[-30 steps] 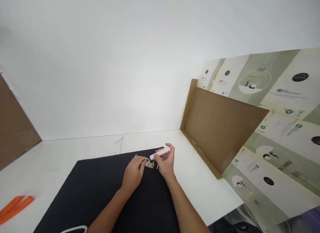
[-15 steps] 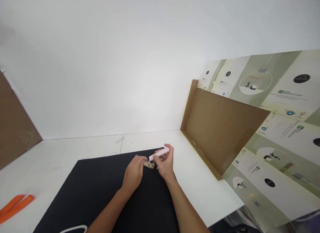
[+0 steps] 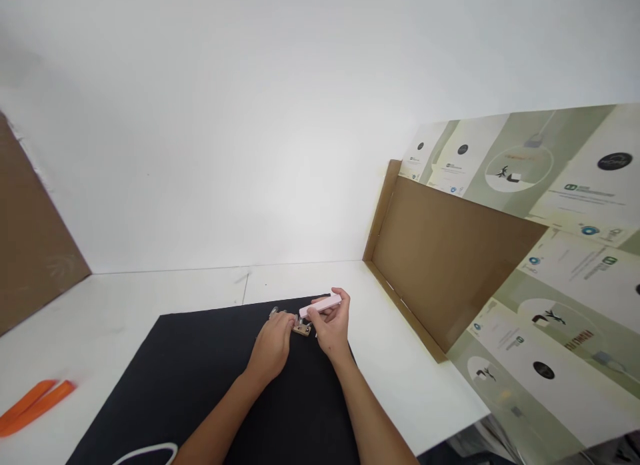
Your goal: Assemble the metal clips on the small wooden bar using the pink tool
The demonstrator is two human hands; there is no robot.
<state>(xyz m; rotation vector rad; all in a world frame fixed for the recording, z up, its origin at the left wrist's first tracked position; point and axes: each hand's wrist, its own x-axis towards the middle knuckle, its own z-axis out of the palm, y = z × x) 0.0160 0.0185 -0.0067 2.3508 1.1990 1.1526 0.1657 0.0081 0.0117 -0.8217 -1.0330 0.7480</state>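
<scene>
My right hand (image 3: 332, 325) is closed round a slim pink tool (image 3: 320, 306), its tip pointing down-left at a small tan part (image 3: 301, 329) on the black mat (image 3: 200, 378). My left hand (image 3: 273, 345) rests on the mat with its fingertips pinched against the left side of that tan part, holding it down. A tiny clear or metal piece (image 3: 274, 312) lies just beyond my left fingers. What the tool's tip touches is too small to make out.
The mat lies on a white table (image 3: 165, 288). Two orange strips (image 3: 33, 407) sit at the left edge. A white cord (image 3: 145, 451) curves at the mat's near edge. A brown cardboard panel (image 3: 445, 258) and printed sheets (image 3: 555, 265) stand on the right.
Both hands stay on the tan part with only slight shifts; the pink tool tilts a little. The camera has drifted slightly.
</scene>
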